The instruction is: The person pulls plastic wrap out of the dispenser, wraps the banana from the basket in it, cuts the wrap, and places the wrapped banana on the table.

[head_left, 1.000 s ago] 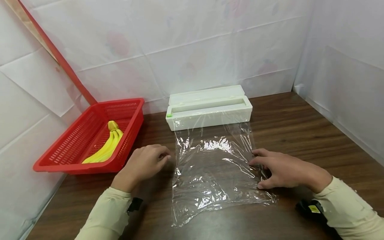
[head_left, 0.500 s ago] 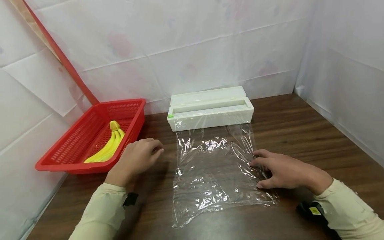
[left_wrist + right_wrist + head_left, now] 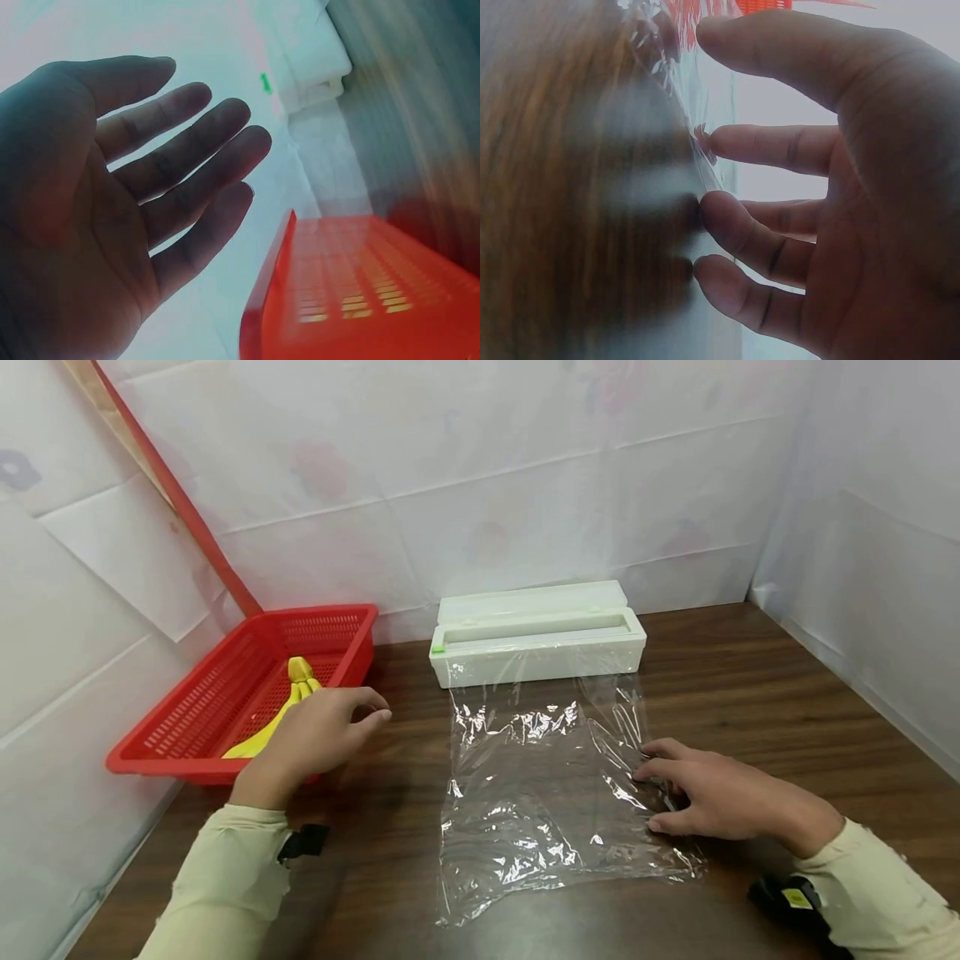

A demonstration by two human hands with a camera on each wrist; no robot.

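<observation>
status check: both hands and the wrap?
Left hand open, empty, above basket rim. Right hand fingers pressing cling film flat. Nothing in the way.

Left hand (image 3: 311, 739) covers lower part of bananas (image 3: 288, 706) and near corner of red basket (image 3: 187, 727). Left wrist view: basket motion-blurred, mesh unreadable, cut by bottom edge. Right wrist view: table blurred to brown smear; cling film (image 3: 686, 97) edge faint at fingertips (image 3: 712, 214). Black wrist device (image 3: 795, 902) cut by bottom edge.
</observation>
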